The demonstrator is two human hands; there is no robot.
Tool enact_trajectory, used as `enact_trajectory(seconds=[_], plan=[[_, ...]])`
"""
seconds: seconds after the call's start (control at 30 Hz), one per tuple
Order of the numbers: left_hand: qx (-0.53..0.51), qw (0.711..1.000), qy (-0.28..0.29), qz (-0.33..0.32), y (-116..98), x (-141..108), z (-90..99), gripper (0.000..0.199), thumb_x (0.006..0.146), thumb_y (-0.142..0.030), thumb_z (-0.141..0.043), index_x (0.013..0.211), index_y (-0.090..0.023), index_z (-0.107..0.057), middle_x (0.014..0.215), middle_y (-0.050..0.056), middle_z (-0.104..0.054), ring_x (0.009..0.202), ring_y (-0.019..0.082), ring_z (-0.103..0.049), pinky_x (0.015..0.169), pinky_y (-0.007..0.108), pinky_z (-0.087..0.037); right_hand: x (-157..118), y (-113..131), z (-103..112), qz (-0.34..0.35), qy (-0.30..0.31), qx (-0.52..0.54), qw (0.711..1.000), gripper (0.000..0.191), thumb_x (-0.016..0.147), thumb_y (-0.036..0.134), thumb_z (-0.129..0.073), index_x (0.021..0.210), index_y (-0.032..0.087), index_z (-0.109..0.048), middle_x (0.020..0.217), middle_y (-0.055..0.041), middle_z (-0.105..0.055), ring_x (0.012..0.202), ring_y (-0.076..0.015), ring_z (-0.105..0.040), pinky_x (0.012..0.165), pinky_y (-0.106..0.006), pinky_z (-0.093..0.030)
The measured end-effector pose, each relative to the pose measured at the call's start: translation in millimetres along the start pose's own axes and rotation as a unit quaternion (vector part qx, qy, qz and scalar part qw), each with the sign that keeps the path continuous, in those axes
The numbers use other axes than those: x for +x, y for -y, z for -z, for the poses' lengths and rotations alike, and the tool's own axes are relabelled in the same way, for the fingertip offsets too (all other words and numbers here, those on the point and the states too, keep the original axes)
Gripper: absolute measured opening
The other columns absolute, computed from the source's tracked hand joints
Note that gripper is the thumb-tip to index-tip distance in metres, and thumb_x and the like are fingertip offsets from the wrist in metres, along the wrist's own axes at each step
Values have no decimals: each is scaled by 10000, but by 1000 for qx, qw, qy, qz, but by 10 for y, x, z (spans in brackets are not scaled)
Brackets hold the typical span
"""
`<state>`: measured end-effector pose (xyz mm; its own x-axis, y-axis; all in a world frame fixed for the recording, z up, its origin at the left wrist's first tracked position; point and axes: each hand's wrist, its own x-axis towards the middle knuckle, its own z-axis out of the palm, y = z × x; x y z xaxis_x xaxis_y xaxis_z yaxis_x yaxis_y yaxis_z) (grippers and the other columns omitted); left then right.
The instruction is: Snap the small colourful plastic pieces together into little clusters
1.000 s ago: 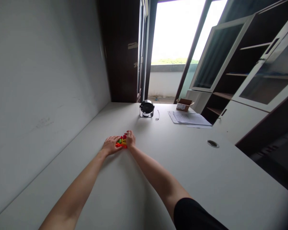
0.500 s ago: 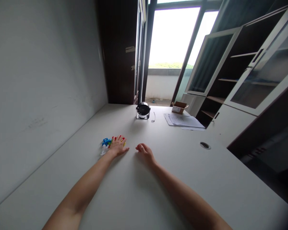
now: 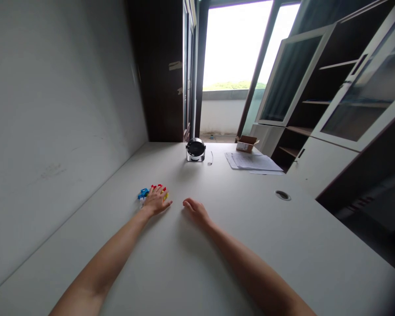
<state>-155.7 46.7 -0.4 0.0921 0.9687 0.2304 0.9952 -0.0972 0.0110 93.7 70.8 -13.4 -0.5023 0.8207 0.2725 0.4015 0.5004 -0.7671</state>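
The left hand (image 3: 156, 201), fingers spread, seems pressed onto small red, blue and yellow plastic bricks (image 3: 143, 193) beneath them; the right hand (image 3: 195, 210), fingers loosely curled, rests apart, free to grasp.

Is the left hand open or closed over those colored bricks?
Open: the left hand lies palm down, fingers extended over the plastic bricks.

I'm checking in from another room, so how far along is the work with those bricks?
Nothing finished shows: the small coloured toy bricks sit in one loose heap on the white desk. In hand: the left hand rests over them, with no clear grip. The right hand lies empty beside it. Left: the whole heap, since no brick stands apart.
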Motion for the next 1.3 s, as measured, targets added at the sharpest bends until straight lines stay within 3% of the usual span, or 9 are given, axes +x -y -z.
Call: enact_trajectory(seconds=[0.23,0.43,0.67,0.8,0.93,1.0,1.1,1.2,1.3], plan=[[27,999,-20,27,28,-2,-40,507,901,-531,-478,1301,-232,-563,1463,97,-471,1383,305,-320,1187,499,-100,2,-12,-9,15,6,-18,1000,321,975,426,-395,962,247,-661,912,-18,-698,833,-162,-609,783,-241,-429],[0,1000,-26,14,-277,103,-34,514,898,-516,-471,1312,-225,-561,1505,103,-429,1434,336,-248,1192,524,-108,-13,17,-16,10,6,-29,1000,318,975,411,-416,908,242,-678,872,-17,-706,796,-160,-607,773,-242,-435],[-26,999,-39,1,-452,120,-172,412,917,-458,-475,1213,-215,-626,1443,120,-500,1415,343,-303,1184,572,-128,82,-67,134,-39,-85,-75,993,318,988,354,-395,877,226,-664,834,-16,-691,742,-152,-600,726,-240,-427],[-74,993,-59,-74,-593,57,-184,432,939,-474,-457,1266,-231,-602,1458,101,-483,1395,304,-347,1198,517,-172,109,-132,305,-19,-21,-148,989,223,963,330,-477,969,234,-678,998,-43,-690,919,-169,-620,849,-265,-440],[-128,978,-9,-167,-758,-47,-160,564,953,-578,-390,1426,-281,-471,1551,66,-369,1414,262,-334,1179,451,-261,-70,-163,451,29,33,-238,970,331,961,401,-498,1219,238,-626,1329,-100,-576,1245,-222,-502,1044,-356,-371],[-133,975,8,-178,-805,-98,-154,662,939,-640,-364,1498,-285,-369,1601,71,-272,1454,274,-267,1190,471,-228,-209,-175,508,20,62,-281,958,464,940,474,-518,1343,246,-559,1508,-108,-410,1393,-261,-355,1125,-414,-286],[-123,975,43,-178,-847,-173,-156,752,913,-704,-337,1540,-291,-280,1631,72,-188,1493,292,-169,1205,504,-145,-426,-188,583,0,113,-310,944,642,924,595,-480,1479,278,-415,1614,-80,-213,1484,-284,-173,1186,-462,-145],[-107,976,85,-167,-891,-260,-158,801,889,-749,-312,1553,-308,-234,1639,61,-156,1508,295,-112,1207,513,-85,-619,-190,660,-13,128,-317,940,734,920,705,-365,1524,291,-328,1629,-75,-158,1504,-308,-67,1189,-516,-21],[-96,976,111,-160,-935,-340,-134,841,867,-780,-303,1563,-322,-185,1645,48,-121,1514,285,-81,1209,501,-55,-756,-173,724,-39,146,-308,940,814,888,775,-319,1538,286,-296,1635,-87,-117,1504,-335,-25,1175,-549,13]])
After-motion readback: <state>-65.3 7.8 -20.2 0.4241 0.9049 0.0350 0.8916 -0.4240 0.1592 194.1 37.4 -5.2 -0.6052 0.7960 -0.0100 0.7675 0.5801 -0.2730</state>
